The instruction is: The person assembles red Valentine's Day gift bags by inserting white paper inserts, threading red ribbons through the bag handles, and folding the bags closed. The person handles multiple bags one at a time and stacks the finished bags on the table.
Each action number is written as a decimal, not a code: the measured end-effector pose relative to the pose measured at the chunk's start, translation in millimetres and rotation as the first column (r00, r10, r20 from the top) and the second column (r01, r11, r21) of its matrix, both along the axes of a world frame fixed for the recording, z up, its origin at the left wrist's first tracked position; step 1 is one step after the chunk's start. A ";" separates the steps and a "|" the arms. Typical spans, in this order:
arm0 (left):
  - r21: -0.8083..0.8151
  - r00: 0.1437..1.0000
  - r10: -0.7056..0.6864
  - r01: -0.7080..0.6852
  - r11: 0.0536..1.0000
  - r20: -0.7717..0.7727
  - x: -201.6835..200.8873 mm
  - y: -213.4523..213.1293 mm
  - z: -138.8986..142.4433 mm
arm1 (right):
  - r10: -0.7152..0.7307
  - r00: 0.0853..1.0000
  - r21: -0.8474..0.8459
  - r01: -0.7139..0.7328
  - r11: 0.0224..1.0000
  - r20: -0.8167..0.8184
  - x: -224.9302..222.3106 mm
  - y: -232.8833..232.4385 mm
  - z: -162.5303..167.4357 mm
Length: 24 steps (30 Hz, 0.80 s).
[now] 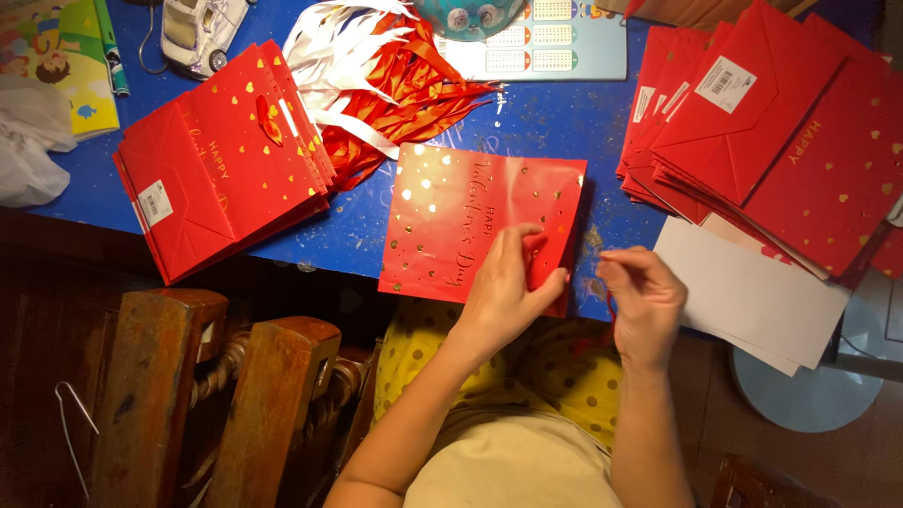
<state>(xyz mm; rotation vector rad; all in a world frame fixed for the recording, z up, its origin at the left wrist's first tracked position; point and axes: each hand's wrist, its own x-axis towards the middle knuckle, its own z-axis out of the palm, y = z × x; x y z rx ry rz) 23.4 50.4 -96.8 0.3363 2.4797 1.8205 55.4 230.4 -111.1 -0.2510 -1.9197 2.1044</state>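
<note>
Hands on red gift bag (451,212): left (508,282) pinching its edge, right (644,296) pinching ribbon (610,303).

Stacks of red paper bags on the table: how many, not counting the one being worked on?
2. One stack lies left of the single bag under the left hand; the other stack is fanned out at right. Bags within each stack overlap, so single bags can't be counted.

A home craft table (546,122): toy car (198,33), children's book (56,47), wooden chair (188,395)
</note>
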 end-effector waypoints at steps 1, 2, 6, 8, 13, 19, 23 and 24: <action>0.009 0.995 -0.003 0.002 1.000 0.095 3.1 -3.5 0.0 | 0.030 1.000 0.180 -0.029 0.983 -0.004 -0.9 -3.8 1.9; 0.018 0.982 -0.011 0.008 1.000 0.188 5.8 -7.3 -0.1 | 0.058 0.998 0.354 -0.053 0.934 -0.003 -0.4 -5.9 5.1; 0.091 0.994 -0.054 0.045 0.995 0.100 14.7 -14.9 -1.7 | 0.094 0.992 0.604 -0.128 0.787 0.087 -2.9 -15.3 15.6; 0.093 0.993 -0.050 0.041 0.995 0.103 16.1 -14.0 -2.3 | 0.102 0.988 0.601 -0.150 0.785 0.113 -5.4 -15.2 19.7; 0.043 0.995 -0.045 0.041 0.998 0.090 16.8 -12.5 -1.6 | 0.136 0.982 0.637 -0.188 0.748 0.130 -8.2 -12.4 18.3; 0.122 0.994 -0.040 0.028 0.992 0.098 21.0 -11.6 -5.5 | 0.129 0.984 0.719 -0.180 0.671 0.126 -3.6 -16.5 2.5; 0.210 0.976 -0.027 -0.020 0.977 0.218 12.3 -16.5 -10.5 | 0.164 0.980 0.710 -0.197 0.677 0.115 -0.9 -12.5 -0.1; 0.190 0.972 -0.020 -0.026 0.981 0.233 9.0 -17.3 -11.2 | 0.177 0.978 0.707 -0.202 0.678 0.110 -0.3 -11.6 0.1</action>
